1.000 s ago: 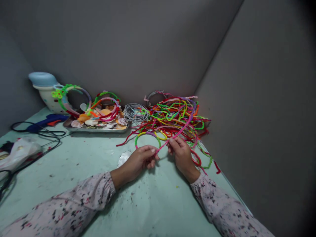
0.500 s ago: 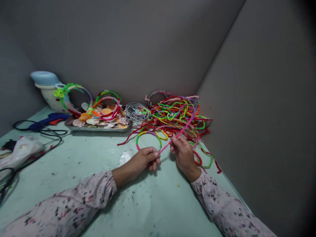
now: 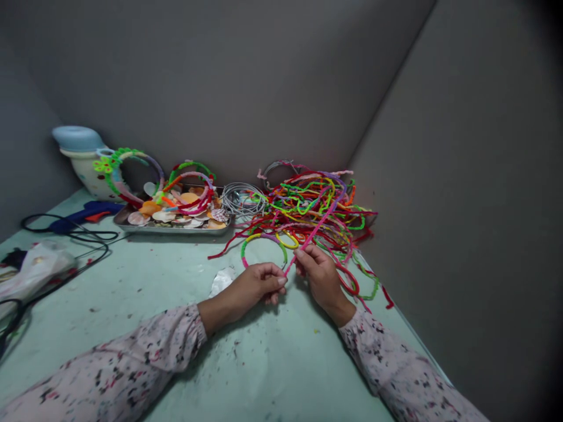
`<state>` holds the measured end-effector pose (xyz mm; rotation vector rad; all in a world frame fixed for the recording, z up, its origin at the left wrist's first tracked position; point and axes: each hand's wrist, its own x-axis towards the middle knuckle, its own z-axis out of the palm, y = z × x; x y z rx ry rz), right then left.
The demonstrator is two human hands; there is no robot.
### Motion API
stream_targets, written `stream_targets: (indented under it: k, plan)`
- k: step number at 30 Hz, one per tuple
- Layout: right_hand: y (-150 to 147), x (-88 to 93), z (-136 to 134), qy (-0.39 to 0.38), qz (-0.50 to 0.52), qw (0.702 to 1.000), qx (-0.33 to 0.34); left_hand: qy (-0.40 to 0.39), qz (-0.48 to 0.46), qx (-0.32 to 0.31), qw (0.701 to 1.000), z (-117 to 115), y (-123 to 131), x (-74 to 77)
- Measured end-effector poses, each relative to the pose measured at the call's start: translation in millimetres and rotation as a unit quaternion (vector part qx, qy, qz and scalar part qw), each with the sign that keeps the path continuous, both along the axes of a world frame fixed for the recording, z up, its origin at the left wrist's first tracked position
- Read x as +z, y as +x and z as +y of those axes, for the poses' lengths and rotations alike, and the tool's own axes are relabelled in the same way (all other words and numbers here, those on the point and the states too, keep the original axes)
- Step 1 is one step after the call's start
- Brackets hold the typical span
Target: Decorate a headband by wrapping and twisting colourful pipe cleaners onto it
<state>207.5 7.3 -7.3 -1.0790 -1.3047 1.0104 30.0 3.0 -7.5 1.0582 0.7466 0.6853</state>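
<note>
Seen from the head camera, looking down on a pale green desk [image 3: 264,363] between grey walls, two forearms in speckled pink sleeves reach in from the near edge. The right hand [image 3: 323,280] has its thumb and fingers [image 3: 303,255] closed in a pinch on a pink chenille stem [image 3: 314,237], which rises from the grip toward the far right. The left hand [image 3: 250,287] is curled, its fingertips just beside the stem's lower end; whether they grip it cannot be told. Pinching close to that end, as the right hand does, seems the steadiest hold, since the soft stem would likely bend under a looser grip. Just beyond the hands lie a green and pink chenille ring [image 3: 244,252] and a smaller yellow ring [image 3: 285,241], at the edge of a tangled pile of multicoloured chenille stems [image 3: 308,211]. Crumpled foil [image 3: 221,281] sits near the left hand. Farther left are a coil of silver wire [image 3: 243,199], a metal tray [image 3: 176,230] of seashells [image 3: 165,215], chenille-wrapped headbands [image 3: 127,170], and a blue-lidded white pot [image 3: 78,138]. At far left are a blue glue gun [image 3: 83,210], a black cord [image 3: 88,246], and a plastic bag [image 3: 37,269].
</note>
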Motion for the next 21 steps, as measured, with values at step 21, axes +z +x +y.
stream_targets:
  k: [21]
  plan:
    - [0,3.8,7,-0.11,0.258,0.96,0.023,-0.062,-0.031,-0.049,0.996,1,-2,8.5]
